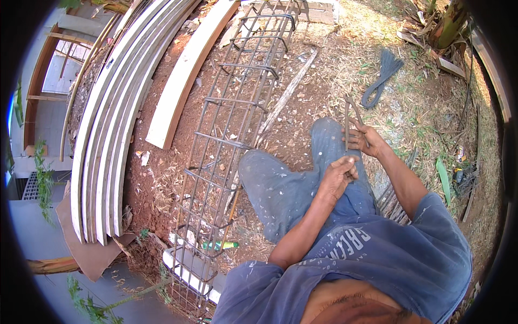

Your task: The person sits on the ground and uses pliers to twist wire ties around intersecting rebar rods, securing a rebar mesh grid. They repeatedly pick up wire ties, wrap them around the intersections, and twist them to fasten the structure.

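Note:
My right hand (pixel 365 139) is closed round a rusty pair of pincers (pixel 347 121), whose two long arms stand apart below the joint and point away from me. Just below it, in front of my thighs, my left hand (pixel 338 174) has its fingers curled and pressed together. Whatever may be in those fingers is too small to make out. Left of my knees lies a long rebar cage (pixel 224 142), its bars joined by several square stirrups. A folded bundle of dark tie wire (pixel 382 78) rests on the ground beyond my right hand.
Several long pale boards (pixel 102 140) are stacked at the left, with a single plank (pixel 186 81) beside them. A thin weathered stick (pixel 286 97) lies right of the cage. A green bottle (pixel 220 245) sits near a white slab (pixel 186 270). A tree trunk (pixel 449 27) stands far right.

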A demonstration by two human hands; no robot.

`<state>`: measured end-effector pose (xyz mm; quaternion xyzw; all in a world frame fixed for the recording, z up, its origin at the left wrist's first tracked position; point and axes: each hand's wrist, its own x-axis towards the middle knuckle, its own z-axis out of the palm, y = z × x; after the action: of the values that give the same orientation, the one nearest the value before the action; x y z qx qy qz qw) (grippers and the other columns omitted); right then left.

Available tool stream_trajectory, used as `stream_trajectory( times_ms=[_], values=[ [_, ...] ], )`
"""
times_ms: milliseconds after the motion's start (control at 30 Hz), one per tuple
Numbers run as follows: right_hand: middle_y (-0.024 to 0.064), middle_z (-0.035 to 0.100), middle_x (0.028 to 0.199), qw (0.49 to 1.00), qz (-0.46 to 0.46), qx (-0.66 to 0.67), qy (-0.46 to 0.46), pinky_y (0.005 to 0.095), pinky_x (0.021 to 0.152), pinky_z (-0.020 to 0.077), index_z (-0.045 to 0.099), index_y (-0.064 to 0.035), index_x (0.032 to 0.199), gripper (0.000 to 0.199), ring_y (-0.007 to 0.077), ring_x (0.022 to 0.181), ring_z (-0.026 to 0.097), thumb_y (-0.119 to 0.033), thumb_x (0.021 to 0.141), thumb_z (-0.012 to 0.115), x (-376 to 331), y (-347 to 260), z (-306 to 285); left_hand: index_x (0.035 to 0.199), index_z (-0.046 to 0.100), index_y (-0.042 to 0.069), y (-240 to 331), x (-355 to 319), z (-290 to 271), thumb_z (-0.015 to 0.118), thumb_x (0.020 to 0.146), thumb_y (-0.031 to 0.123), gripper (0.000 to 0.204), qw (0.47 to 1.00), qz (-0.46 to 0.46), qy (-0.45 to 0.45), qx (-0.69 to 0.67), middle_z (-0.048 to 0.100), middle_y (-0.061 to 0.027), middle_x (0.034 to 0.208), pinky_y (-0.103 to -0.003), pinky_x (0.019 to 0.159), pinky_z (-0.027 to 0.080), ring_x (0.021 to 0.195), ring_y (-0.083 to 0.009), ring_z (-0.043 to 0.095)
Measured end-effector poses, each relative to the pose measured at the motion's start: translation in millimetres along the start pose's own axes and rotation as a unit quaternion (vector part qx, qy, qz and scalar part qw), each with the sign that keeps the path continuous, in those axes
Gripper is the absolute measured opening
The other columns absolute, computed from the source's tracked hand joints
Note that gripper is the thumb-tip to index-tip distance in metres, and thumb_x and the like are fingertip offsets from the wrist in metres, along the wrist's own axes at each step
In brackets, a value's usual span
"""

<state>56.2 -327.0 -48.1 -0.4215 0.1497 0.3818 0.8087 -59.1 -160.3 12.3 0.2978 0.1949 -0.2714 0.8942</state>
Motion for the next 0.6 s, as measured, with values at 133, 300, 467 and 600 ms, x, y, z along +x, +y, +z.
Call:
stream_trajectory(
  times_ms=[133, 300, 467, 600],
  values=[
    [0.021, 0.052, 0.133, 0.85, -0.095, -0.471, 0.216, 0.0395, 0.101, 0.0421, 0.029, 0.0012, 0.145, 0.072, 0.0307, 0.121, 0.052, -0.049, 0.097, 0.047, 35.8, -44.1, -32.9, 0.108, 0.061, -0.001, -1.4, -12.8, 31.0, 0.061, 0.094, 0.016, 0.022, 0.991, 0.106, 0.058, 0.06, 0.058, -0.0025, 0.074, -0.034, 0.068, 0.057, 0.067, -0.014, 0.06],
    [0.0247, 0.062, 0.117, 0.938, 0.002, -0.339, -0.076, 0.0396, 0.083, 0.055, 0.05, 0.0026, 0.133, 0.058, 0.0286, 0.098, 0.066, -0.044, 0.098, 0.049, -27.2, -51.6, 75.0, 0.107, 0.06, -0.001, 65.2, -0.8, 39.0, 0.062, 0.093, 0.016, 0.022, 0.944, 0.267, 0.18, 0.075, 0.058, -0.0023, 0.074, -0.035, 0.066, 0.056, 0.069, -0.0127, 0.06],
    [0.0012, 0.058, 0.069, 0.991, 0.021, -0.056, -0.121, 0.0212, 0.04, 0.0339, 0.059, -0.006, 0.126, 0.036, 0.0054, 0.046, 0.044, -0.026, 0.096, 0.058, -52.8, -32.1, 108.3, 0.104, 0.064, -0.002, 124.1, 5.2, 55.8, 0.064, 0.092, 0.016, 0.022, 0.871, 0.338, 0.229, 0.275, 0.063, -0.0061, 0.077, -0.031, 0.066, 0.055, 0.074, -0.0143, 0.063],
    [-0.0055, 0.045, 0.058, 0.983, -0.075, -0.164, 0.036, 0.0202, 0.038, 0.0246, 0.064, -0.0049, 0.119, 0.03, 0.0028, 0.043, 0.031, -0.019, 0.092, 0.064, -17.0, -31.3, 106.7, 0.11, 0.067, -0.001, 190.5, -1.0, 51.3, 0.067, 0.088, 0.02, 0.031, 0.775, 0.206, 0.185, 0.568, 0.069, -0.0123, 0.089, -0.034, 0.073, 0.055, 0.08, -0.0194, 0.066]
  ],
)
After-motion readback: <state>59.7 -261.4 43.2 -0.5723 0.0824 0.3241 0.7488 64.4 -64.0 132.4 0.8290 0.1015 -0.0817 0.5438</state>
